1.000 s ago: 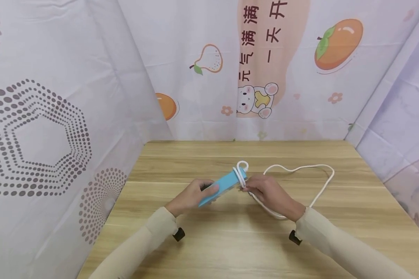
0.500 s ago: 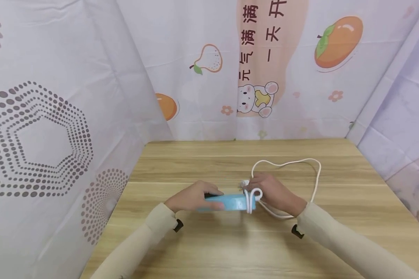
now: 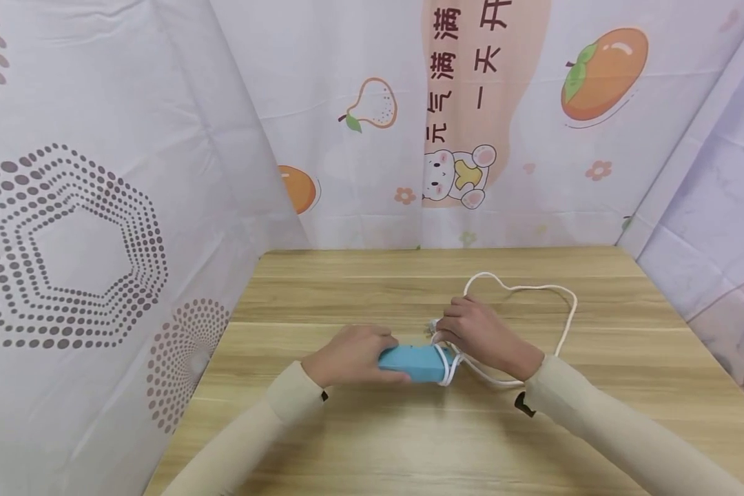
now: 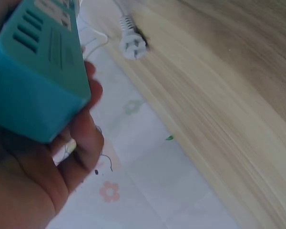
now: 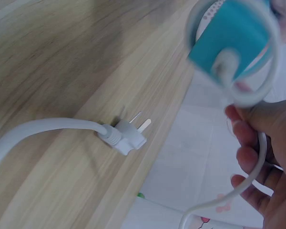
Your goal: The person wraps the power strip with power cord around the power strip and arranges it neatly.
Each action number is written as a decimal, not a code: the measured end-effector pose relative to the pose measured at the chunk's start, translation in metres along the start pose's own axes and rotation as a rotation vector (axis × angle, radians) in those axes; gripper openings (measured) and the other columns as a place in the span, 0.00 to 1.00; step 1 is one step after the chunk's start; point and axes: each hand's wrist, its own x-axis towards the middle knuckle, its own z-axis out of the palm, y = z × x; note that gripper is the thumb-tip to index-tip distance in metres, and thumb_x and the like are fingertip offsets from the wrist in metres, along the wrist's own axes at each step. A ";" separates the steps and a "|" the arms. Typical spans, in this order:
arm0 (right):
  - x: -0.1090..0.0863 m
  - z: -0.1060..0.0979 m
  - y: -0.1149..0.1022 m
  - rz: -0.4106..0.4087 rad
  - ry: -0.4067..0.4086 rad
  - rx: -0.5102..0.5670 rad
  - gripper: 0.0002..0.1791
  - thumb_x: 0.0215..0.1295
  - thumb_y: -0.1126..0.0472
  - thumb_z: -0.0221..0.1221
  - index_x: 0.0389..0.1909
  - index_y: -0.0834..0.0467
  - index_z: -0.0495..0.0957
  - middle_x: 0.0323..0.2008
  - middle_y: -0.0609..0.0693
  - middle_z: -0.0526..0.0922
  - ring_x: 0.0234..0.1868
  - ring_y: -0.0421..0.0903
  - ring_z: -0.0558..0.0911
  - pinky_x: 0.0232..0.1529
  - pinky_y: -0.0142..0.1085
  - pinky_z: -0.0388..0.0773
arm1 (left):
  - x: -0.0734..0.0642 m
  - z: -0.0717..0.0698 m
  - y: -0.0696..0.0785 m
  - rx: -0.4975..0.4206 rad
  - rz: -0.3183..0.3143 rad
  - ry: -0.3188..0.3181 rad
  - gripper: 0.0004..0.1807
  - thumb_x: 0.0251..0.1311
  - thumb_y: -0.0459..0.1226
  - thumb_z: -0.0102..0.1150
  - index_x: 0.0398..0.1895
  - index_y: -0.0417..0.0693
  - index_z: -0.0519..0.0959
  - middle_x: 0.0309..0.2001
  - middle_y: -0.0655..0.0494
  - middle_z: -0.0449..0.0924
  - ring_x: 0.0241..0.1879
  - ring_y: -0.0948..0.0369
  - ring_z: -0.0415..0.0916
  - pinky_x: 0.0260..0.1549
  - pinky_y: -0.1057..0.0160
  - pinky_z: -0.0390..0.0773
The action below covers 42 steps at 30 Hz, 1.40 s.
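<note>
My left hand (image 3: 355,355) grips a blue power strip (image 3: 412,363) by its left end, above the table. Slots and sockets show on one face of the power strip (image 4: 47,43) in the left wrist view. White cord (image 3: 444,365) loops around the strip's right end, where it comes out of the casing. My right hand (image 3: 480,334) pinches the cord (image 5: 257,167) between thumb and fingers, close to that end. A white plug (image 5: 124,137) with metal prongs lies on the table just beyond the right hand, partly covered by it in the head view.
The rest of the cord (image 3: 573,303) lies in a wide loop on the wooden table (image 3: 409,441), to the right and behind the right hand. Printed curtains (image 3: 322,138) hang along the table's back and both sides.
The power strip has swung from slanting up to the right to nearly level, its right end lowered and its face turned. The right hand has shifted with the cord around that end.
</note>
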 end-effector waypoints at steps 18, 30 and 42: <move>0.006 -0.010 -0.020 0.109 0.002 -0.054 0.05 0.64 0.60 0.71 0.35 0.58 0.88 0.30 0.46 0.84 0.31 0.44 0.79 0.37 0.41 0.74 | 0.003 0.014 0.006 0.193 -0.180 0.100 0.37 0.60 0.70 0.59 0.41 0.43 0.84 0.31 0.56 0.76 0.26 0.64 0.70 0.22 0.65 0.72; 0.003 -0.007 -0.021 0.131 0.104 0.004 0.05 0.62 0.63 0.71 0.36 0.59 0.88 0.26 0.44 0.82 0.29 0.43 0.80 0.35 0.41 0.72 | 0.003 0.014 -0.003 0.101 -0.306 0.258 0.32 0.68 0.63 0.56 0.41 0.40 0.81 0.26 0.57 0.75 0.20 0.63 0.69 0.16 0.64 0.69; -0.009 -0.001 -0.013 0.157 0.134 0.060 0.06 0.61 0.64 0.71 0.39 0.59 0.89 0.29 0.44 0.84 0.30 0.41 0.81 0.34 0.41 0.72 | -0.005 0.010 -0.011 -0.201 -0.409 0.270 0.34 0.72 0.65 0.48 0.50 0.43 0.81 0.31 0.61 0.77 0.26 0.64 0.73 0.25 0.61 0.74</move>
